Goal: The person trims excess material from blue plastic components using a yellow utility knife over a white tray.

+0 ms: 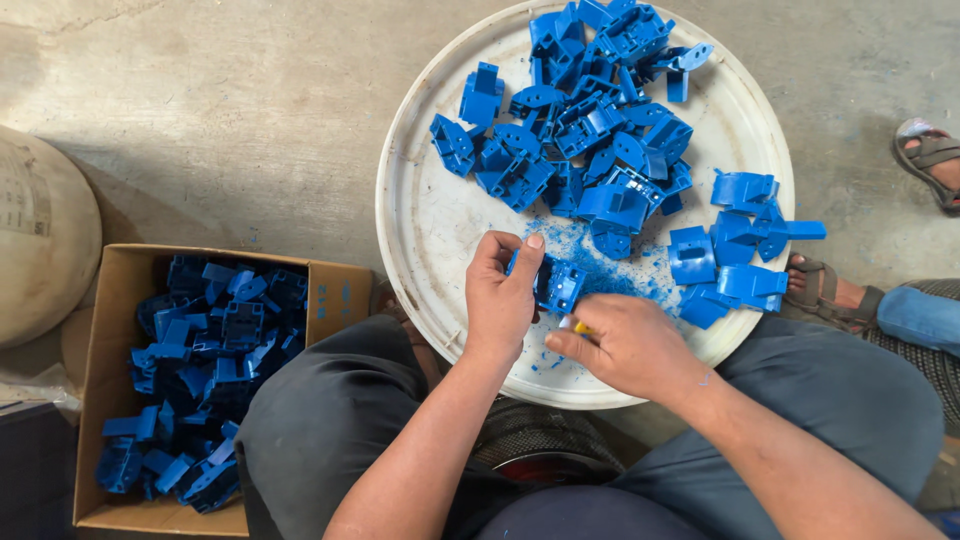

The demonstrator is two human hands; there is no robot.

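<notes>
Over the round white plastic tray [420, 215], my left hand [500, 300] pinches a blue moulded plastic part [558, 283]; my right hand [630, 345] is closed on a small yellow-handled tool [578, 326]. Beside me, the cardboard box [100, 400] looks well filled, but a big heap of blue parts [585, 120] seemingly awaits.

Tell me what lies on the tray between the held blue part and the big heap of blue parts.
In the head view, loose blue shavings cover the white tray between the blue part in the left hand and the heap.
</notes>
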